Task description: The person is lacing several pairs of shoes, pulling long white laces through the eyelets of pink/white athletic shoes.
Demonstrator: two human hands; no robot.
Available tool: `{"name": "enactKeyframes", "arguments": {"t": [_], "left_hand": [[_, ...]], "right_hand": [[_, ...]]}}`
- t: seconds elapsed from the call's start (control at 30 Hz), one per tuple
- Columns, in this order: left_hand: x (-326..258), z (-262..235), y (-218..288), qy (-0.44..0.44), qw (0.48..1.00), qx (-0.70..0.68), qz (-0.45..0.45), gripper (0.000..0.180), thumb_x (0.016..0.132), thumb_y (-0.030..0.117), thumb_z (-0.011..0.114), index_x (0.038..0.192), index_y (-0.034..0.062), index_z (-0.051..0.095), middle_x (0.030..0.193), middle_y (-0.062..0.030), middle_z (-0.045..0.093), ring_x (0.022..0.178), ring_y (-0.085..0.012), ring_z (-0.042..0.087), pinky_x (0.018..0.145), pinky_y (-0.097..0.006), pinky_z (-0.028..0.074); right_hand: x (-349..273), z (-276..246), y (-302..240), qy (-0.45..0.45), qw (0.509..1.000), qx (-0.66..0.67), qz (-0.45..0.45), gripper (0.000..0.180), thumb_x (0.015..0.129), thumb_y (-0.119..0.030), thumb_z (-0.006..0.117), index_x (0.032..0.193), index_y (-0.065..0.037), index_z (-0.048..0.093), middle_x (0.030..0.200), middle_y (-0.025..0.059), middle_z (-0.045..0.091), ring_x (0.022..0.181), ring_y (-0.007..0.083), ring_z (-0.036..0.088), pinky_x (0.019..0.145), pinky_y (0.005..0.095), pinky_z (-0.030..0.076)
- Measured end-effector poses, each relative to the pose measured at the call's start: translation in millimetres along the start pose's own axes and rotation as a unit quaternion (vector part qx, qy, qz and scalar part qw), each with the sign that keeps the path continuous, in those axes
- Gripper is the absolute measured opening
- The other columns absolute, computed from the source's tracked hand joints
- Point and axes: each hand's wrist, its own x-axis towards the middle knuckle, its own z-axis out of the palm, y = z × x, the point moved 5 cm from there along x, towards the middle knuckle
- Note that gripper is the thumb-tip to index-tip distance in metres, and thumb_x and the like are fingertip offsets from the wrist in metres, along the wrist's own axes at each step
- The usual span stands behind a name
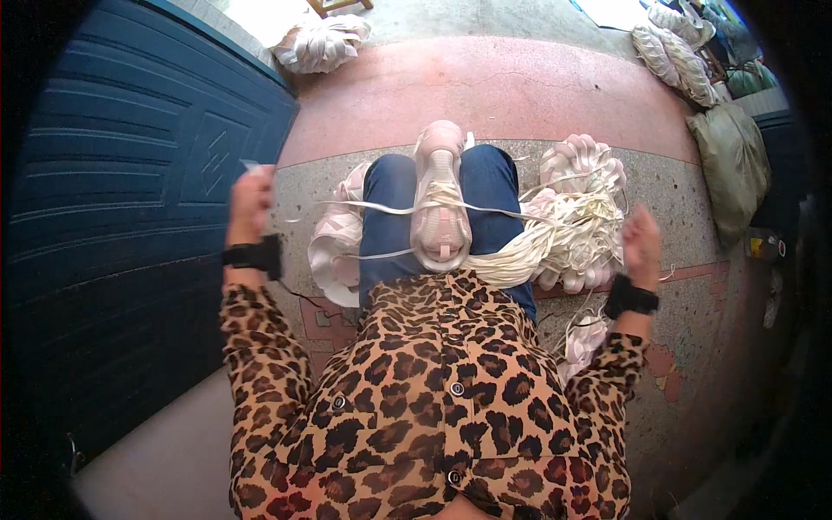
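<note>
The person's left hand [251, 198], well out to the left of the pink-and-white sneaker [442, 230], has its fingers curled, with a pale sliver at the tips; blur leaves it unclear whether they grip it. The right hand [641, 244], out to the sneaker's right, is bent and blurred too; whether its fingers grasp anything cannot be told. Both wrists wear black bands [251, 256].

The sneaker lies lengthwise between the thighs of the blue jeans [390, 208], probably wedged there so the lap steadies it and neither hand has to. A cream lace [373, 207] reaches out from its middle on the left, and another strand [494, 211] crosses the thigh to its right. Right beside the sneaker, a thick hank of cream laces [520, 256] drapes over the right thigh, likely kept there for easy reach.

Beyond the hank, right of the sneaker, a cluster of similar pink-and-white shoes [579, 163] sits on the speckled floor [676, 208]. More shoe pieces [334, 251] lie to the sneaker's left, presumably grouped to stay close. Farther left of it stands a blue panelled door [147, 139].
</note>
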Motion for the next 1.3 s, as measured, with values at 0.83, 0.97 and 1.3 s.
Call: {"name": "enactKeyframes", "arguments": {"t": [0.83,0.97,1.3], "left_hand": [[-94,298,22,-0.158,0.770,0.520,0.335,0.018,0.086,0.017,0.063,0.081,0.0000,0.063,0.081,-0.0222,0.068,0.081,-0.0431,0.068,0.074,-0.051,0.055],[-86,302,19,-0.205,0.819,0.463,0.269,0.019,0.087,0.018,0.065,0.083,-0.0010,0.064,0.070,-0.0127,0.064,0.071,-0.0335,0.067,0.066,-0.045,0.053],[-55,257,-36,-0.388,0.892,-0.025,-0.232,0.017,0.101,0.021,0.067,0.096,0.0055,0.064,0.071,0.0044,0.060,0.050,-0.0034,0.047,0.045,-0.021,0.037]], "right_hand": [[-119,324,113,-0.297,0.698,-0.611,-0.226,0.028,0.096,-0.027,0.058,0.088,-0.004,0.071,0.085,0.0194,0.071,0.081,0.0401,0.071,0.071,0.0508,0.056],[-124,325,110,-0.295,0.682,-0.622,-0.246,0.026,0.095,-0.027,0.060,0.086,-0.005,0.071,0.083,0.0178,0.070,0.079,0.0393,0.071,0.070,0.0496,0.057],[-126,293,128,-0.302,0.706,-0.579,-0.274,0.015,0.091,-0.024,0.066,0.086,-0.010,0.067,0.071,0.0149,0.067,0.071,0.0364,0.069,0.061,0.0479,0.054]]}}
